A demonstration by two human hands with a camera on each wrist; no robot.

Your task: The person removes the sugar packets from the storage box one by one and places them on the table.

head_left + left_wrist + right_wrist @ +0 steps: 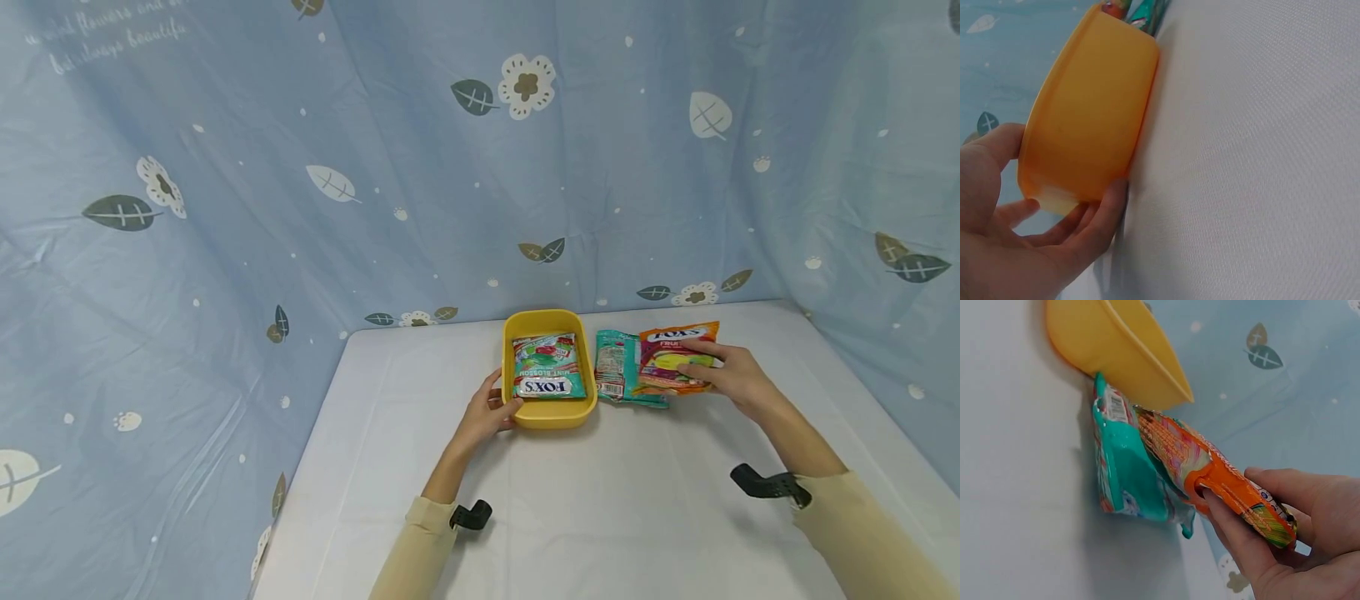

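Observation:
My left hand (482,415) holds the near left corner of a yellow plastic container (551,420), its thumb at the rim and fingers against the outer wall (1088,119). Inside the container lies a teal Fox's mint candy bag (547,365) with its lettering upside down in the head view. Between thumb and fingers, my right hand (741,379) pinches an orange Fox's fruit candy bag (660,372). That bag is tilted and overlaps a second teal candy bag (613,365), which sits just right of the container with its barcode side showing.
A white cloth (420,367) covers the table. Blue curtains (420,167) printed with leaves and flowers stand behind it and at both sides, close to the container's far end. Each wrist wears a black camera mount (768,485).

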